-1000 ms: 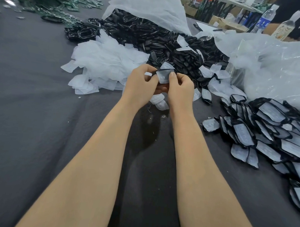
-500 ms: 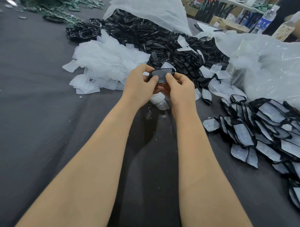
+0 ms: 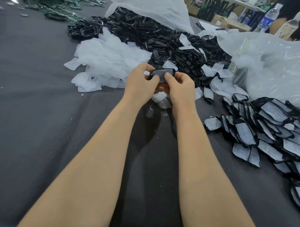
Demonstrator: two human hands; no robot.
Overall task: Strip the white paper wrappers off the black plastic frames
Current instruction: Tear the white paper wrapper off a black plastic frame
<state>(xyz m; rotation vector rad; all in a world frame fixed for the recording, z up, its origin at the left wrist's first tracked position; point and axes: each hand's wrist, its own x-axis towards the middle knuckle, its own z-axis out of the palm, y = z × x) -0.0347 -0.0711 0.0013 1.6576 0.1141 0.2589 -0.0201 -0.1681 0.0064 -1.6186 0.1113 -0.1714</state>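
Both my hands hold one black plastic frame (image 3: 161, 74) above the dark table, in the middle of the view. My left hand (image 3: 142, 81) grips its left end with curled fingers. My right hand (image 3: 180, 86) pinches its right side, thumb on the pale wrapper face. A heap of wrapped frames (image 3: 273, 126), white paper in black rims, lies to the right. Stripped black frames (image 3: 160, 37) are piled beyond my hands. Loose white wrappers (image 3: 106, 60) lie in a mound to the left of that pile.
A grey cloth covers the table (image 3: 33, 107). A large clear plastic bag (image 3: 273, 67) bulges at the right rear, a white sheet (image 3: 151, 7) drapes over the black pile. Green parts (image 3: 52, 2) lie at far left. Another person (image 3: 296, 18) and bottles (image 3: 267, 17) are at the top right.
The frame between my hands has turned from a white face to a darker, flatter one, and my thumbs have shifted over it. My arms stay in place.
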